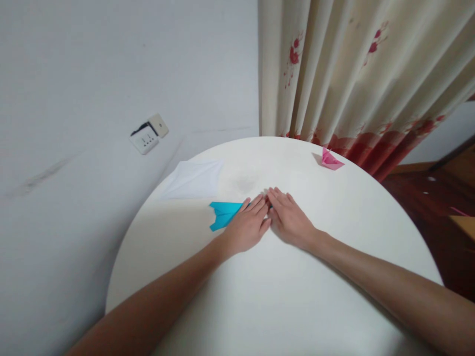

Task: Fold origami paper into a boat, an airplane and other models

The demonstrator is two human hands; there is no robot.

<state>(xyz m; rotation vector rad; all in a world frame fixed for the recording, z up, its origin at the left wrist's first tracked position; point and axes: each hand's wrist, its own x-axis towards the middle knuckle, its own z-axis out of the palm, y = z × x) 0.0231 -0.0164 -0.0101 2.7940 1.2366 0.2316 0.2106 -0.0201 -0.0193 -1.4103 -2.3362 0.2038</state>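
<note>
A folded blue paper [223,214] lies on the round white table [282,301]; only its left end shows. My left hand [248,227] rests flat on top of the blue paper, fingers together and stretched out. My right hand [291,218] lies flat beside it, palm down, the two hands touching at the fingertips. Whether the blue paper reaches under my right hand is hidden. Neither hand grips anything.
A white sheet of paper [193,179] lies at the table's far left edge. A small pink folded paper figure [330,160] sits at the far right edge. A wall socket [148,133] and a flowered curtain [356,74] are behind the table.
</note>
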